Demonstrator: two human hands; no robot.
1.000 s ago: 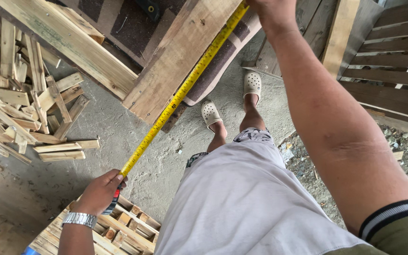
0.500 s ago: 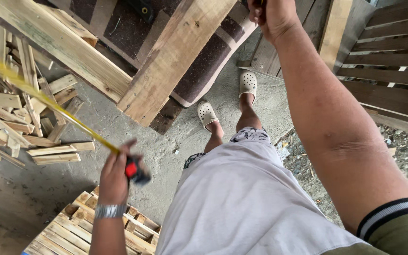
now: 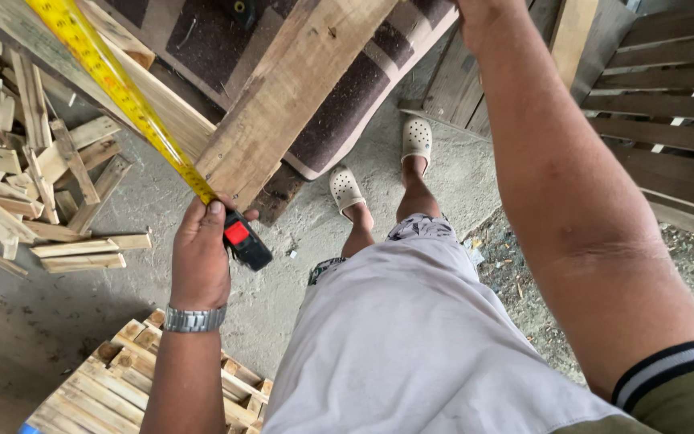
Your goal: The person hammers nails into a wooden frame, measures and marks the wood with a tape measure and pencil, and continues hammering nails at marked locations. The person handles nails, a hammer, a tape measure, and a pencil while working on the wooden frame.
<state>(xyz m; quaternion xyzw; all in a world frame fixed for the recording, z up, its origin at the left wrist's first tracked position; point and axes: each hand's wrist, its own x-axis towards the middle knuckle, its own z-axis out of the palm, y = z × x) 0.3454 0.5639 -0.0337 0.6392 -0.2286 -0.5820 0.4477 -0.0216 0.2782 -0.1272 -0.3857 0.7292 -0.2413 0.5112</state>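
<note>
- The tape measure (image 3: 244, 239), a black case with a red button, sits just left of the frame's middle, gripped in the left hand (image 3: 199, 255), whose fingers are closed round it with the thumb up by the blade.
- Its yellow blade (image 3: 118, 88) runs from the case diagonally to the upper left corner, crossing over a pale board.
- The plank (image 3: 295, 84), a broad rough one, slopes from the top centre down to an end just beside the tape case.
- The right hand (image 3: 483, 12) is at the top edge, right of centre, mostly cut off by the frame; it is at the plank's upper part, but whether it grips cannot be told.
- A steel wristwatch (image 3: 193, 319) circles the left wrist.
- Under the plank lies a brown mat (image 3: 347, 112) with pale stripes along its edge.
- Two feet in pale perforated clogs (image 3: 345, 190) stand on bare concrete floor (image 3: 162, 201) below the mat's edge.
- A heap of short wood offcuts (image 3: 34, 185) fills the left side.
- A slatted pallet (image 3: 114, 382) lies at the lower left, close to the left forearm.
- Dark slatted panels (image 3: 668, 104) lean at the upper right, with open gravelly ground beneath them.
- The open room is the strip of concrete between offcuts, pallet and feet.
</note>
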